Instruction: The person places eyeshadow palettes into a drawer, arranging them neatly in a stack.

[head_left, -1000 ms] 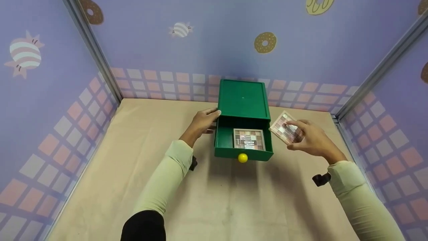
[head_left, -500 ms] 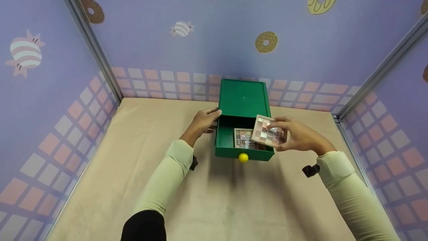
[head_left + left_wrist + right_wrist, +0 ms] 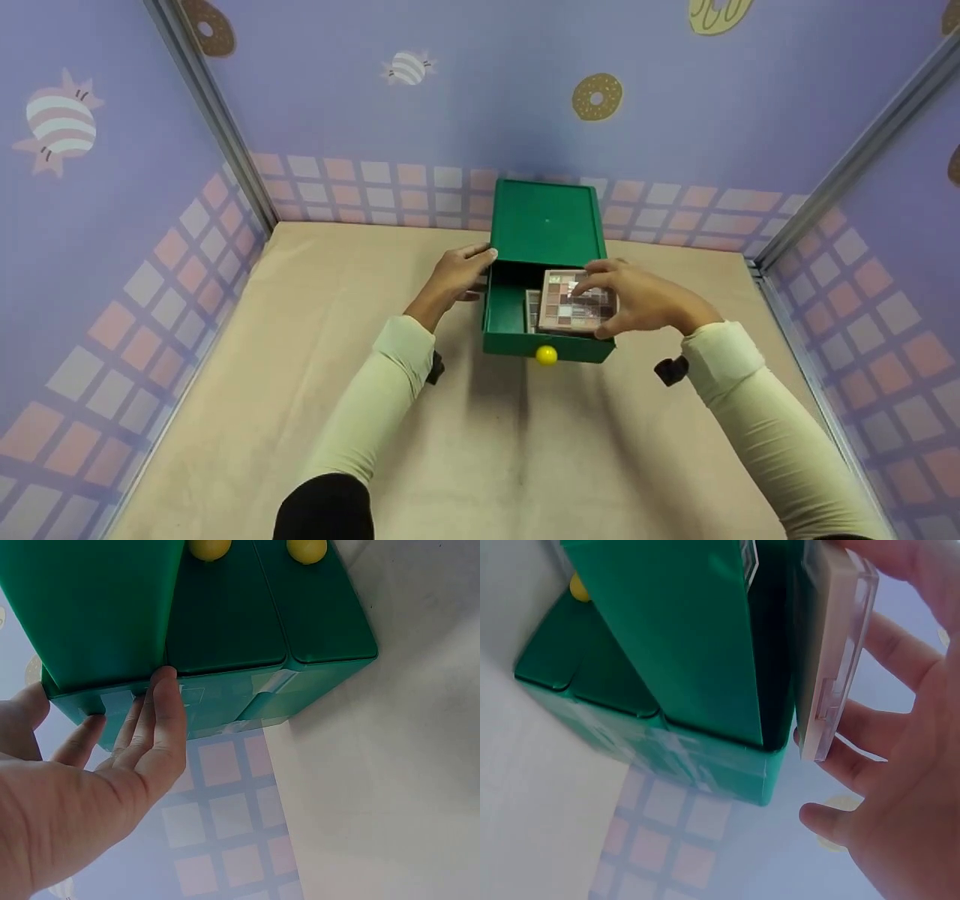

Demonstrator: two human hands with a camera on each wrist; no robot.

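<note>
A green drawer cabinet has its top drawer pulled out, with a yellow ball knob on the front. My left hand rests against the cabinet's left side; in the left wrist view its fingers lie fairly straight along the side wall. My right hand grips an eyeshadow palette with a clear lid, by its right side, over the open drawer. Beneath it, a second palette lies in the drawer, mostly covered. From the right wrist, the held palette appears edge-on, above the drawer's rim.
Two lower drawers with yellow knobs are closed under the open one. The cabinet stands against the purple back wall on a beige tabletop. Patterned side walls flank both arms.
My right hand has carried the palette leftward from beside the cabinet to over the open drawer and turned it almost square with it. The left hand has stayed on the cabinet.
</note>
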